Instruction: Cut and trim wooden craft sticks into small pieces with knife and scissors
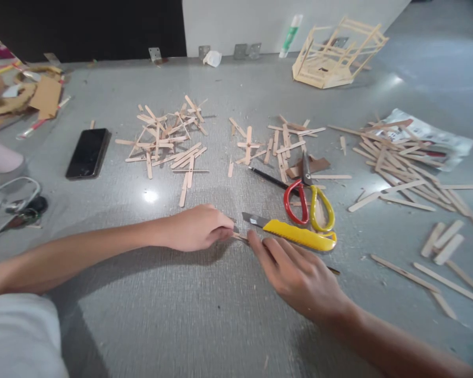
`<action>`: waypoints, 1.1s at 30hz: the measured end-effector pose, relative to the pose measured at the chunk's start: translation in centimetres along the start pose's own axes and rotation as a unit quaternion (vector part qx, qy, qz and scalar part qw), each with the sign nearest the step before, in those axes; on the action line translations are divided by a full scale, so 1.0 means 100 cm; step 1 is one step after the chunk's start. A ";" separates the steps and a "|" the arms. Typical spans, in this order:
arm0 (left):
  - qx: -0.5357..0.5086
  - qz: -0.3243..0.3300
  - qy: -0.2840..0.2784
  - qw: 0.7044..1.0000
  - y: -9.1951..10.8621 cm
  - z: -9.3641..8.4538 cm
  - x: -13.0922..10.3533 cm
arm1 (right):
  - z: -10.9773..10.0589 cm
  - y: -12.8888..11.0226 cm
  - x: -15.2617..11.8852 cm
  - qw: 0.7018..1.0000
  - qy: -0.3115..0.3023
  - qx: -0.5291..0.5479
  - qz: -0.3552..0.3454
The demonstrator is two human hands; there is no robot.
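Currently, we hold a craft stick between both hands.
Our left hand pinches one end; beside the yellow utility knife, our right hand's grip state is indeterminable.

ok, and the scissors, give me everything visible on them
The scissors lie on the gray table, dark metal-looking blades pointing away from the person and apparently closed. The left handle loop is red, the right one yellow, both glossy like coated plastic. The blades lie against a brown scrap; a black pen reaches the red loop. The yellow cutter sits just nearer the person. Neither hand holds them.
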State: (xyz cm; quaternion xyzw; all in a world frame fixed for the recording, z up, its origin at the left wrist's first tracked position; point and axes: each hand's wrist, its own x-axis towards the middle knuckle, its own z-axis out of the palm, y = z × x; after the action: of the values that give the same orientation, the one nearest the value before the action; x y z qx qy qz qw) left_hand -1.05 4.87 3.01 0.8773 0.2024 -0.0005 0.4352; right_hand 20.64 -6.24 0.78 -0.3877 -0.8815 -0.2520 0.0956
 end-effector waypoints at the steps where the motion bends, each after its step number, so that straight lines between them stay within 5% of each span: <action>1: 0.002 0.003 0.003 1.000 0.000 0.000 0.000 | 0.000 0.000 0.000 1.000 0.002 0.003 -0.001; 33: 0.000 0.004 0.003 1.000 0.002 -0.001 0.002 | -0.007 -0.006 0.007 0.997 -0.016 -0.071 -0.023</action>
State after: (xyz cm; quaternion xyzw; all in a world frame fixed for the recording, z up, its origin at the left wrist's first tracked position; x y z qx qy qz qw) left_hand -0.82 4.91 3.14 0.8783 0.1999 0.0039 0.4344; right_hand 19.67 -6.51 1.37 -0.3768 -0.8714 -0.3104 0.0480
